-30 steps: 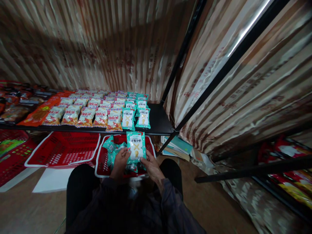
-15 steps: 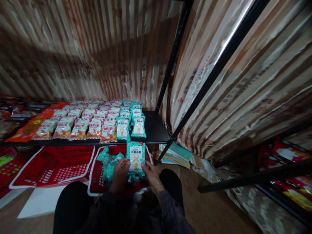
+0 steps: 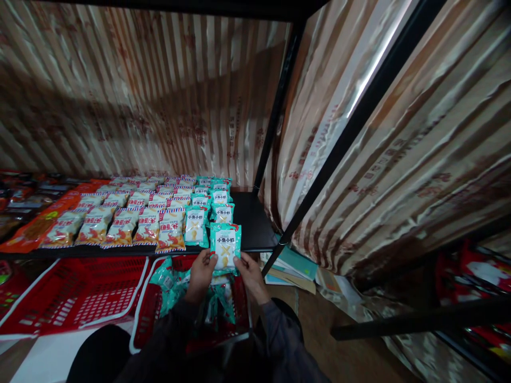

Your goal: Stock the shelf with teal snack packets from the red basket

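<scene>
A teal and white snack bag (image 3: pixel 225 246) is held upright between both hands at the shelf's front edge. My left hand (image 3: pixel 202 274) pinches its lower left side, and my right hand (image 3: pixel 250 274) grips the lower right. Just behind it, two rows of matching teal snack bags (image 3: pixel 195 226) lie on the black shelf (image 3: pixel 255 223). Below my hands, a red basket (image 3: pixel 141 314) with a white rim holds more teal bags (image 3: pixel 167 282), partly hidden by my forearms.
Rows of white and orange snack bags (image 3: pixel 114 226) fill the shelf to the left, beside orange packets (image 3: pixel 43 215). Another red basket (image 3: pixel 99 287) stands below them. A black post (image 3: pixel 319 175) slants up at the right. Books and papers (image 3: pixel 293 266) lie on the floor beside it.
Both hands have raised the teal snack bag from above the basket to the shelf's front edge, close to the front of the teal rows. The view has shifted slightly.
</scene>
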Available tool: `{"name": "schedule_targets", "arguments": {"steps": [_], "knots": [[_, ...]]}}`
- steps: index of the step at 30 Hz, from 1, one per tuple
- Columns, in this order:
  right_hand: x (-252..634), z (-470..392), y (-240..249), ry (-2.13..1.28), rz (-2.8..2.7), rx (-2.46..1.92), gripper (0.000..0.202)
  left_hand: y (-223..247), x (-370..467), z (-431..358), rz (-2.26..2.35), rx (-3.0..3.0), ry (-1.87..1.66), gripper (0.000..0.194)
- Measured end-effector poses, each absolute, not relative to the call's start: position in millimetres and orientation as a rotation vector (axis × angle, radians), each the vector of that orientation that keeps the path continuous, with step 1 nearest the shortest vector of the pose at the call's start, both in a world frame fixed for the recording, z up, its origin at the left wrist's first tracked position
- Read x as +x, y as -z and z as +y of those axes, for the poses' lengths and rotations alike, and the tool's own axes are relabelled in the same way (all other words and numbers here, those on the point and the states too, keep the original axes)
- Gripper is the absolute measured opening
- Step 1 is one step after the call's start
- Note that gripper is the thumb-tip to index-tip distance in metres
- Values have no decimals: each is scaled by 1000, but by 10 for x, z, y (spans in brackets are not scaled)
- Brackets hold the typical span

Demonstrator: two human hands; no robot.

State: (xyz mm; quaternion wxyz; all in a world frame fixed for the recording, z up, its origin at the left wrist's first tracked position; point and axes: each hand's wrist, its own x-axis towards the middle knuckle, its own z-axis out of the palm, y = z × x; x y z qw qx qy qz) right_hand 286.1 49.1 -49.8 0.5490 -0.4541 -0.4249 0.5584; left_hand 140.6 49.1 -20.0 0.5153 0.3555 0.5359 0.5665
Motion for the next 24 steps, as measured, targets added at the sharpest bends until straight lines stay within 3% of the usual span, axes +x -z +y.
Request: {"name": "schedule_targets", "arguments": {"steps": [8, 18, 24], "knots": [[2874, 845, 288, -1214, -998, -1052, 44, 32, 1477, 792, 1423, 1069, -1318, 23], [2921, 1159, 350, -794, -1196, -1278, 33, 259, 1493, 1116, 1730, 1437, -1369, 29], [2938, 1260, 365, -813, -1186, -1288, 40, 262, 1538, 1148, 1688, 1402, -1339, 27]]}}
